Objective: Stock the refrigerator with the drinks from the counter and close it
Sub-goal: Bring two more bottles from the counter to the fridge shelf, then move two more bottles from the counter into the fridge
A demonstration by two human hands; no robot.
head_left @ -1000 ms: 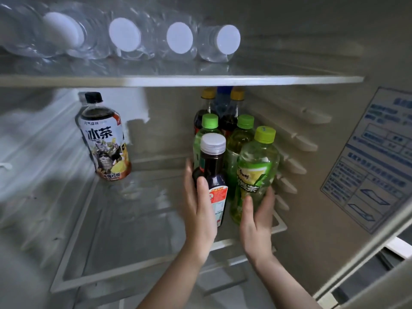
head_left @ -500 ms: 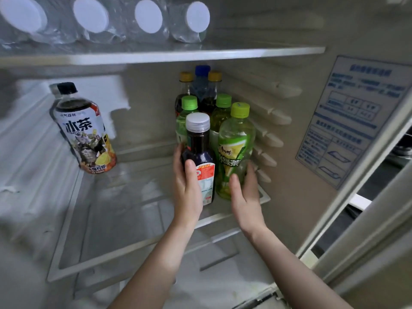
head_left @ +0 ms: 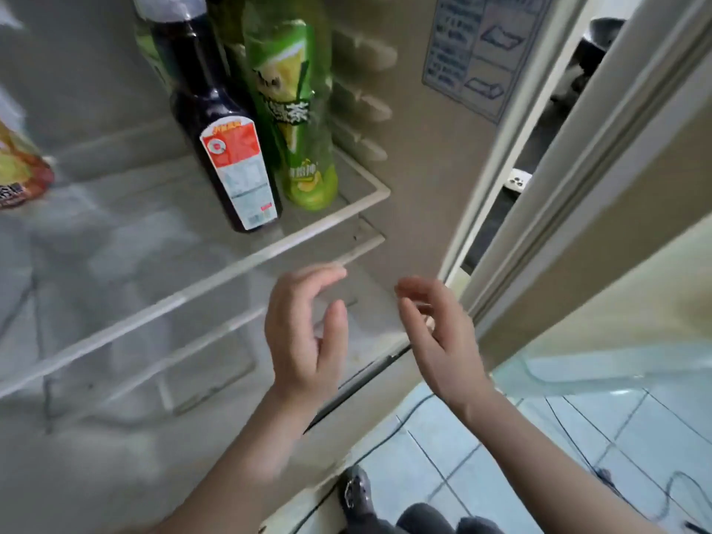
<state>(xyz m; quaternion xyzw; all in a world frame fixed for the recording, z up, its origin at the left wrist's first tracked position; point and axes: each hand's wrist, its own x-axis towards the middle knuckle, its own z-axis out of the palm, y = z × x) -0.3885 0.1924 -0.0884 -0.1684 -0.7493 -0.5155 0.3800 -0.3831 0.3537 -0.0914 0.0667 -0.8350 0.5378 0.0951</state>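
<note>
A dark bottle with a red and white label (head_left: 227,148) stands upright at the front right of the glass fridge shelf (head_left: 231,260). Right beside it stands a green tea bottle (head_left: 298,109). More bottles behind them are mostly hidden. The bottom of an iced tea bottle (head_left: 19,175) shows at the far left of the shelf. My left hand (head_left: 304,333) and my right hand (head_left: 439,333) hover below the shelf's front edge, empty, fingers loosely curled, apart from the bottles.
The fridge's right inner wall (head_left: 416,194) carries a blue diagram sticker (head_left: 477,44). The door frame (head_left: 578,167) runs diagonally on the right. A lower shelf (head_left: 185,341) lies under the hands. Tiled floor with cables (head_left: 578,449) and a shoe (head_left: 356,495) are below.
Both hands let go of the dark bottle and the green tea bottle and drew back toward me, below the shelf. The view has dropped and swung right, showing the floor.
</note>
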